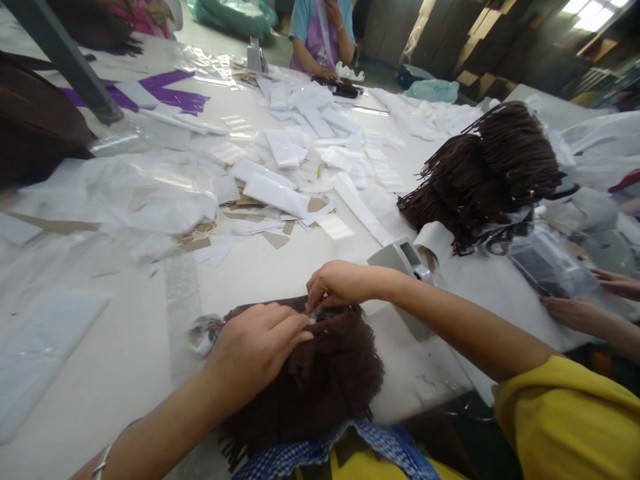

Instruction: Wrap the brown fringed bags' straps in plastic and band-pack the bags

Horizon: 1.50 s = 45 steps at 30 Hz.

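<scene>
Left hand (257, 347) presses fringe (325, 387) flat at table's (125, 360) near edge, fingertips nipping white tag (313, 319) | right hand (337, 283) pinches same tag from above, close for fine work | spare pile (493, 167) parked far right

Open tabletop (135, 353) left, grey device (400, 257) ahead

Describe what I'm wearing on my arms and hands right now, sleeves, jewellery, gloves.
Neither the left hand nor the right hand has a glove. The right arm has a yellow sleeve over the upper arm, with the forearm uncovered. The left forearm is uncovered too and carries a thin silvery bangle.
</scene>
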### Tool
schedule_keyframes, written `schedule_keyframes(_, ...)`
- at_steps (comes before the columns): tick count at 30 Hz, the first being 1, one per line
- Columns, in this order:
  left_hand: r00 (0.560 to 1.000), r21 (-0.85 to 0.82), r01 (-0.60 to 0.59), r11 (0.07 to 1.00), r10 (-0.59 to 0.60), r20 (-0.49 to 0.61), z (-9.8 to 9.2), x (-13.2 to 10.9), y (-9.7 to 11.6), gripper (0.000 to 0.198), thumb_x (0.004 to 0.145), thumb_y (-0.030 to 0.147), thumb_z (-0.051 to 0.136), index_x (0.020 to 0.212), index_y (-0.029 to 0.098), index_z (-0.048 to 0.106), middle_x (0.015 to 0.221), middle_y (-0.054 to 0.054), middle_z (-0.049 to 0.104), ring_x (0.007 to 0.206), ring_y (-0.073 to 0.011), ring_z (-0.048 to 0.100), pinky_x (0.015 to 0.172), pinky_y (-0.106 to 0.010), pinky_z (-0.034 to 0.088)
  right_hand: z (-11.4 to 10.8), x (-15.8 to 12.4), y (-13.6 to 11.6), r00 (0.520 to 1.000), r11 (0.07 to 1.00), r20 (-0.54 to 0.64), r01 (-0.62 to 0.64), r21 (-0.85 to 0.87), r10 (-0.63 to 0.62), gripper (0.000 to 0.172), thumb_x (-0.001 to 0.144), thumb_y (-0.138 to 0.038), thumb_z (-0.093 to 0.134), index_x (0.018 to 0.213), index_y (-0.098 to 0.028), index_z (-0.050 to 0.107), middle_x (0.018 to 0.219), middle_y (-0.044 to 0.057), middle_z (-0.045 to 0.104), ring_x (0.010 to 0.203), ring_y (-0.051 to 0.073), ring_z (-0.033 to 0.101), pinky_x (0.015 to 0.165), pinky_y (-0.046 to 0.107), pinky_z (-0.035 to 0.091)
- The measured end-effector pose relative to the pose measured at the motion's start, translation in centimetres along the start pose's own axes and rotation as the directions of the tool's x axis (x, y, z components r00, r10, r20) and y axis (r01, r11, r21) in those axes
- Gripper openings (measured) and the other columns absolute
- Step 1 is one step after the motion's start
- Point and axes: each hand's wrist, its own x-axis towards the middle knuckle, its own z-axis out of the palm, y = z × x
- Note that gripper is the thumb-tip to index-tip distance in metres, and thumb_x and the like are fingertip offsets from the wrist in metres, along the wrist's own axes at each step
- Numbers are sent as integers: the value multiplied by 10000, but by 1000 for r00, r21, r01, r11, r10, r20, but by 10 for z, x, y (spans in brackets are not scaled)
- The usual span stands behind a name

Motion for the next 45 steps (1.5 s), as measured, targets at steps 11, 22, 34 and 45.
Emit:
schedule_keyframes(11, 923, 6, 364, 931, -362, 131, 32, 10, -38, 263, 971, 388, 496, 926, 249, 714, 890, -8, 734, 809, -180, 676, 678, -266, 459, 15, -17, -21, 958, 964, -107, -263, 39, 266, 549, 842, -588, 633, 1259, -232, 646, 898, 67, 749, 780, 220, 664, 663, 268, 424)
schedule_keyframes(22, 962, -17, 233, 972, -233, -143, 24, -4, -11, 238, 955, 275, 541, 1157, 206, 648, 1165, -74, 699, 1092, -225, 633, 967, -368, 484, 48, -4, -1, 933, 948, -181, -317, -9, 310, 374, 920, -468, 596, 1172, -197, 651, 895, 73, 721, 775, 199, 625, 642, 248, 356)
schedule_keyframes(34, 913, 123, -352, 928, 312, 262, 74, -93, 66, 541, 983, 398, 483, 1487, 226, 386, 1533, -36, 431, 1466, -214, 288, 1229, -429, 153, 65, -2, 20, 909, 978, -381, -103, 180, 166, 445, 805, -540, 697, 1011, -147, 729, 705, -5, 646, 616, 109, 537, 609, 215, 360)
schedule_keyframes(45, 927, 224, -336, 915, 279, 249, 71, -95, 77, 577, 967, 318, 517, 1510, 235, 342, 1554, -28, 396, 1465, -218, 291, 1228, -439, 148, 95, -46, 8, 737, 959, -613, -207, 194, 283, 363, 930, -489, 557, 1133, -241, 729, 1022, 41, 754, 946, 198, 674, 819, 252, 441)
